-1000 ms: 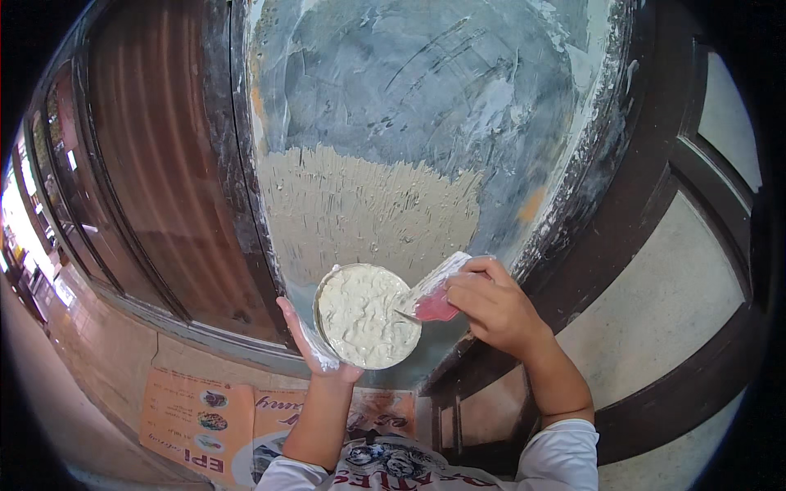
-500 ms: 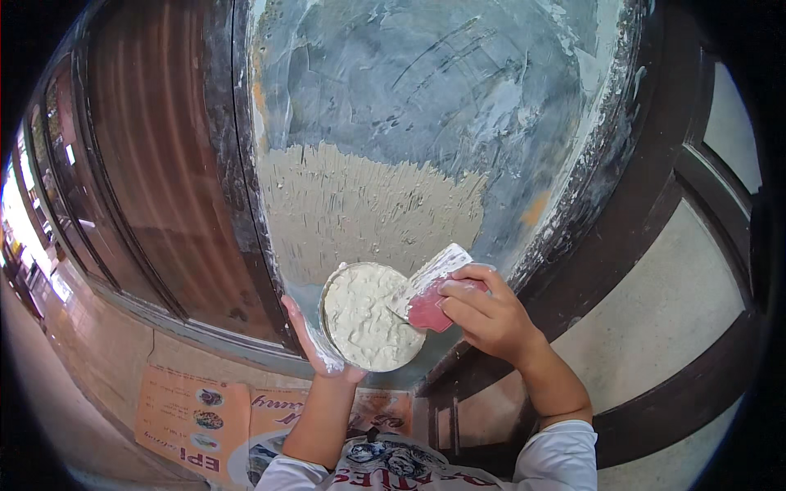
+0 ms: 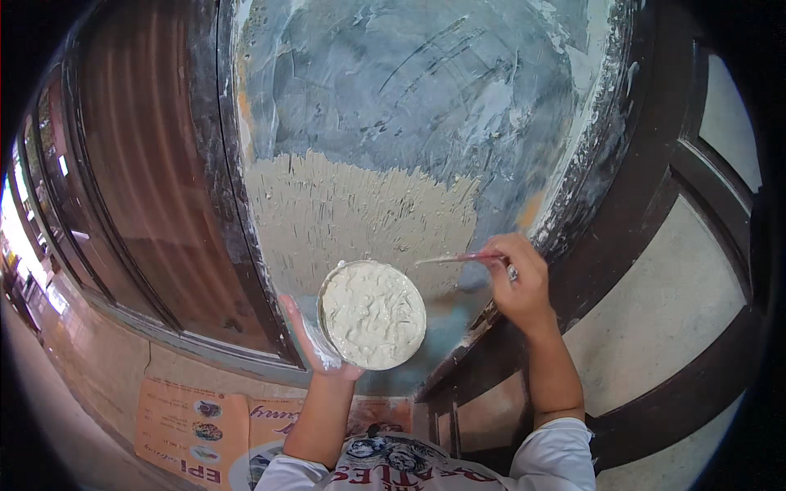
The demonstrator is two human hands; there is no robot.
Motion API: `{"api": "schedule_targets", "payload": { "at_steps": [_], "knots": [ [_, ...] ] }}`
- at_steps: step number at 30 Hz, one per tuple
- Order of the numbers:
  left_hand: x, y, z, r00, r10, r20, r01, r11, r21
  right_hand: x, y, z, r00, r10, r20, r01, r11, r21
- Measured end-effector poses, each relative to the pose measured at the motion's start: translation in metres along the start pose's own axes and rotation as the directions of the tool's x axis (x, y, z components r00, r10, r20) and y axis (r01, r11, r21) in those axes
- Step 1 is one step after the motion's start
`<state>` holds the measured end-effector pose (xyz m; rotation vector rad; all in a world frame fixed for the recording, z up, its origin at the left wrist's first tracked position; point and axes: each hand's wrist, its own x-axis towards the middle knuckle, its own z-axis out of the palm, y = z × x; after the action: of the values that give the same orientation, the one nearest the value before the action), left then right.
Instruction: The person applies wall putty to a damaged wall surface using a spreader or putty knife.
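Note:
My left hand [image 3: 319,345] supports a round container [image 3: 372,315] filled with lumpy off-white paste from below and the left side, with white smears on my skin. My right hand [image 3: 521,282] grips a red spreader [image 3: 464,256], seen edge-on, its pale blade pointing left just above and right of the container. Ahead is a blue-grey panel [image 3: 409,90] with streaky smears and a rough beige coated band [image 3: 352,209] across its lower part. The spreader is in front of this band; whether it touches it I cannot tell.
A dark wooden glazed frame [image 3: 139,164] stands at the left. A dark framed door with pale panels [image 3: 639,303] is on the right. An orange printed sheet [image 3: 188,425] lies low at the left, on a tiled floor [image 3: 106,360] that runs toward a bright opening.
My right hand has risen and moved right, lifting the spreader out of the paste and turning it edge-on. The container in my left hand stays nearly in place.

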<state>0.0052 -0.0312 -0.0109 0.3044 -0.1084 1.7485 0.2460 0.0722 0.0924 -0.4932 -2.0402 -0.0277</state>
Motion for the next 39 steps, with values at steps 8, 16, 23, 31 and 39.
{"api": "schedule_targets", "payload": {
  "at_steps": [8, 16, 23, 31, 39],
  "knots": [
    [0.018, 0.004, -0.004, 0.997, 0.075, -0.027, -0.073, 0.996, 0.058, 0.038, 0.106, -0.038, 0.93, 0.321, -0.177, -0.328, 0.944, -0.014],
    [0.029, 0.009, -0.016, 0.996, 0.089, 0.001, -0.089, 0.991, 0.103, 0.051, 0.12, -0.015, 0.934, 0.297, -0.199, -0.334, 0.922, -0.195],
    [0.03, 0.012, -0.022, 0.991, 0.118, -0.056, -0.114, 0.991, 0.071, 0.044, 0.124, -0.012, 0.945, 0.28, -0.168, -0.293, 0.954, -0.061],
    [0.02, 0.011, -0.023, 0.982, 0.136, -0.134, -0.127, 0.989, 0.08, 0.051, 0.116, -0.019, 0.891, 0.326, -0.315, -0.35, 0.937, -0.019],
    [0.006, 0.018, -0.031, 0.987, 0.141, -0.07, -0.137, 0.988, 0.071, 0.055, 0.121, -0.015, 0.937, 0.245, -0.247, -0.296, 0.936, -0.193]
  ]
}}
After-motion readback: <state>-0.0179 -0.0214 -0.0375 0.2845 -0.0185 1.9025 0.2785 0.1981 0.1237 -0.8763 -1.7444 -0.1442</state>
